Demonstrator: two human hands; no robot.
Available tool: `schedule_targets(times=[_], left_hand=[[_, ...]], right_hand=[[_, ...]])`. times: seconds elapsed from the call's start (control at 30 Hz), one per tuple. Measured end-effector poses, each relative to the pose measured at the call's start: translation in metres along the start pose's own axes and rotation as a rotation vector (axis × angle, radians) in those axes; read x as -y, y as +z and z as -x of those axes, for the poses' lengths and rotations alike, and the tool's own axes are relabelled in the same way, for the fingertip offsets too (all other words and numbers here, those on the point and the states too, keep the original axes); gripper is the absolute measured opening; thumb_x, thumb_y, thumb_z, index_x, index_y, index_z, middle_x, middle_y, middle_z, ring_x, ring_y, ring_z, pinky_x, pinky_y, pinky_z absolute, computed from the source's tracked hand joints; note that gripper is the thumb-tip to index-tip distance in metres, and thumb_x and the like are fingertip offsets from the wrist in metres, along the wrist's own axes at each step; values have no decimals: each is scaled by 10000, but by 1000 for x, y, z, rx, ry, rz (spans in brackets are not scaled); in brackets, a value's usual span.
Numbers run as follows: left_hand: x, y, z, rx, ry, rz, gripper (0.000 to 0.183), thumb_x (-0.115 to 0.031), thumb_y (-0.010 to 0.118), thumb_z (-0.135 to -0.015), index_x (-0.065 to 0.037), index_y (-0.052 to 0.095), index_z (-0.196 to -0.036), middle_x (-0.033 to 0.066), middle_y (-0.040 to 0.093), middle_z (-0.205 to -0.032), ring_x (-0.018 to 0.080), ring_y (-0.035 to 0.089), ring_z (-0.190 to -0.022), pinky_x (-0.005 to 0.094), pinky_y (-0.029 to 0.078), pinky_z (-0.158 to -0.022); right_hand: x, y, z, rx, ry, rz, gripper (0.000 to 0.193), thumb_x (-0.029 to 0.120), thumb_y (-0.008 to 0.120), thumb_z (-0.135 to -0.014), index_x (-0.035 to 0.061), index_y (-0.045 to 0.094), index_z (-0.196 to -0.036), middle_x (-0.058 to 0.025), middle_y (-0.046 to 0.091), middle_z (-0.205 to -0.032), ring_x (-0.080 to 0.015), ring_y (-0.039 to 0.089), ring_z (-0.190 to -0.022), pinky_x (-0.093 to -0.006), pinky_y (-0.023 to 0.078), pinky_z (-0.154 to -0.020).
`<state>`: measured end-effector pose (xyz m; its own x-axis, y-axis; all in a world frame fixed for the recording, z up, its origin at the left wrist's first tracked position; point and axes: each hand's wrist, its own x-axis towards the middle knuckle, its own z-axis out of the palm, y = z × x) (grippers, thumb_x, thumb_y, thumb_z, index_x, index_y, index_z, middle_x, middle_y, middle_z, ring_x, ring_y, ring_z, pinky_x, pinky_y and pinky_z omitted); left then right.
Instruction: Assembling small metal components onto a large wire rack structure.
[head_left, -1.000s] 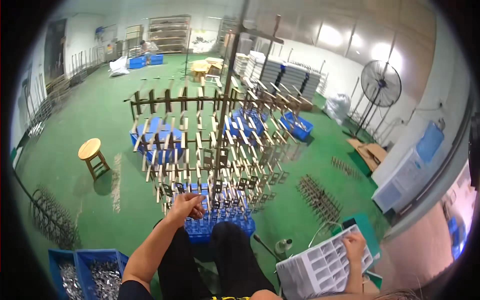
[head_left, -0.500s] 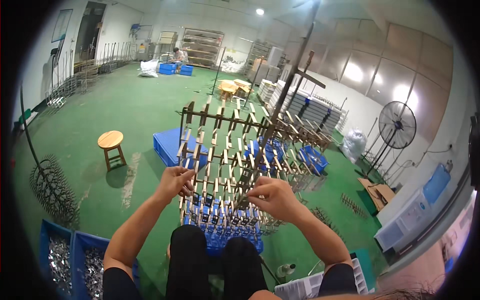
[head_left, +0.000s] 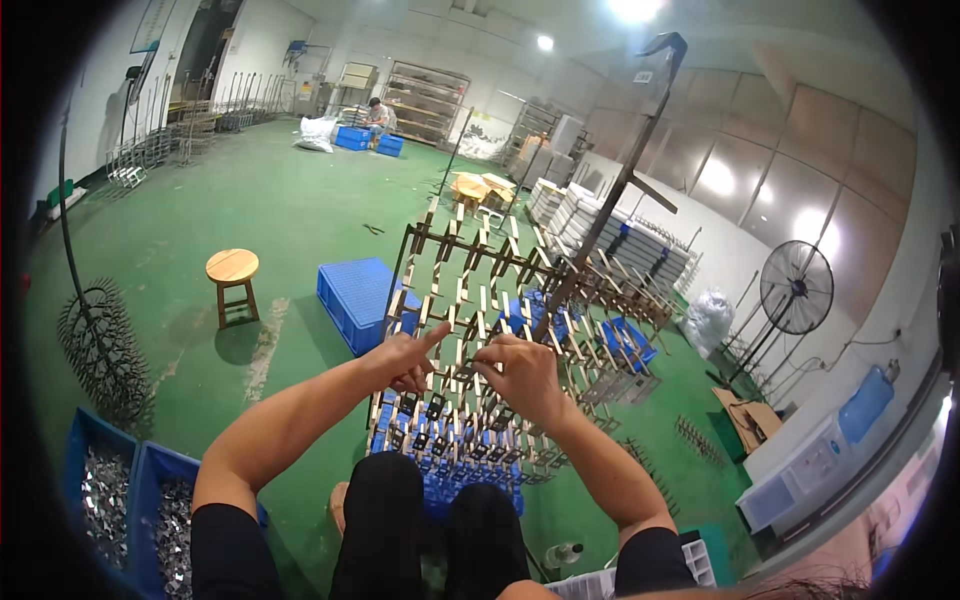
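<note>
A tall metal hanging rack [head_left: 560,290] stands before my knees, with rows of pale flat prongs. Small dark square metal pieces [head_left: 435,408] hang on its lower rows. My left hand [head_left: 402,360] is at the rack's left-middle rows, index finger stretched out and the other fingers curled; what those curled fingers hold, if anything, is hidden. Just right of it, my right hand [head_left: 522,375] has thumb and fingertips pinched together at a prong. A small dark piece shows by those fingertips, but I cannot tell whether they grip it.
Blue bins of small shiny metal parts [head_left: 105,500] stand at lower left. A wooden stool [head_left: 232,266] and an upturned blue crate [head_left: 355,300] are beyond. To the right are a standing fan [head_left: 796,288] and a white water dispenser [head_left: 815,480]. A person [head_left: 377,115] sits far back.
My left hand has moved right and its index finger has straightened. The right hand has shifted slightly up and left, bringing both hands closer together. The view has tilted a little.
</note>
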<state>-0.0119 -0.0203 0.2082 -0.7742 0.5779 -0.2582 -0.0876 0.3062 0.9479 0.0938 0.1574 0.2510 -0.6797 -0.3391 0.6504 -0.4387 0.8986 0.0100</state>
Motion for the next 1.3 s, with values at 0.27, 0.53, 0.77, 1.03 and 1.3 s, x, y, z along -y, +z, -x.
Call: schedule_targets(times=[0.27,0.53,0.77,1.03,1.3], left_hand=[[4,-1,-17,77,-104,118,890,-728,449,-721,134,561,-909,61,461,-472,63,362,-346,204,301,-333],[4,1,-18,109,-122,194,792,-708,487,-718,73,571,-809,39,453,-471,48,363,-337,181,288,-327],[7,2,-18,98,-98,227,765,-702,499,-714,56,567,-789,40,470,-477,56,374,-333,180,289,-324],[10,3,-23,89,-77,248,721,-684,530,-706,37,542,-740,54,485,-481,76,388,-335,195,292,-327],[13,3,-26,86,-48,297,684,-643,560,-713,41,538,-719,53,481,-456,85,374,-324,203,257,-322]], right_hand=[[1,18,5,-7,41,42,65,185,651,-736,126,675,-746,-2,622,-695,-168,606,-615,-294,454,-502],[-9,24,11,-64,117,-92,66,185,660,-732,129,686,-756,2,639,-714,-164,604,-576,-282,459,-489],[-7,24,7,-72,115,-79,71,187,663,-733,131,688,-767,-7,648,-742,-176,612,-585,-281,471,-505],[-9,27,5,-69,124,-43,84,201,655,-735,125,679,-760,-16,647,-744,-184,618,-624,-290,478,-528],[5,27,-5,-78,110,164,95,176,638,-734,82,639,-716,-55,560,-714,-225,590,-598,-325,463,-513]])
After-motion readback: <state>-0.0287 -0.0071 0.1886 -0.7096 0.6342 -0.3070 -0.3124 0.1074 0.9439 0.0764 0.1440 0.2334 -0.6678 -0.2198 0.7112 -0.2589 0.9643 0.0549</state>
